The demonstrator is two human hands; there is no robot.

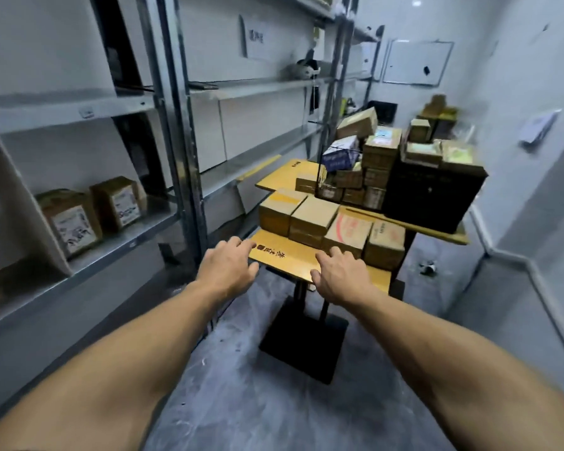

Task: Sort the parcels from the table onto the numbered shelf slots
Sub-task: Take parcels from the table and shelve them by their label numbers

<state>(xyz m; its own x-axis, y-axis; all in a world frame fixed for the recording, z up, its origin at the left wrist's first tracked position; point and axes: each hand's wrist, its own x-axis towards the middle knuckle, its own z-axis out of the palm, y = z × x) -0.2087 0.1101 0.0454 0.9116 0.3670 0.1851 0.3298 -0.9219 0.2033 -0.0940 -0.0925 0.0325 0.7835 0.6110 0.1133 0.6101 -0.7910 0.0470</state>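
**A:** How far along were you at that point?

**B:** Barely started, I'd say. Your left hand [228,266] and right hand [336,275] were both empty, fingers loose and spread, over the near edge of the counter [284,258], just short of the parcels [310,216]. Only two boxes [69,222] stood on the shelf [121,242] to your left.

**A:** And the rest?

**B:** All piled on the counter, a front row plus a big heap behind. Nearly everything was left to sort.
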